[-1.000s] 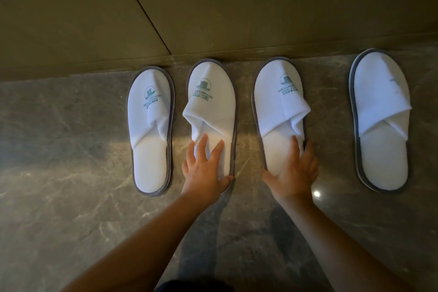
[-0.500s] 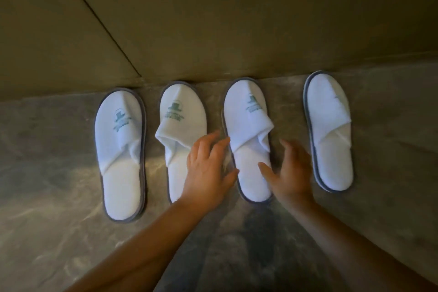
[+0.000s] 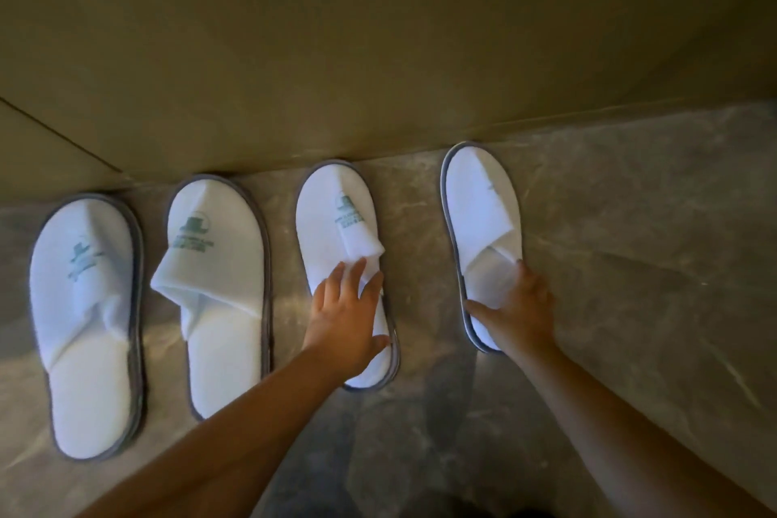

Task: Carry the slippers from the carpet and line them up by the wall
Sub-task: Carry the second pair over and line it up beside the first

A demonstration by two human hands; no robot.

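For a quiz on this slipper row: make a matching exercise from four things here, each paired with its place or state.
Column 1:
1. leftmost slipper
2. second slipper from the left
3. left hand
4. right hand

Column 2:
A. on the rightmost slipper
B. untouched, at the row's end
C. on the third slipper from the left
D. untouched, between two slippers

Pairs: 1-B, 2-D, 3-C, 4-A

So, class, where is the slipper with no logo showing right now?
It is the rightmost slipper in the row, toe at the wall, apart from the others, with the right hand on its heel end.
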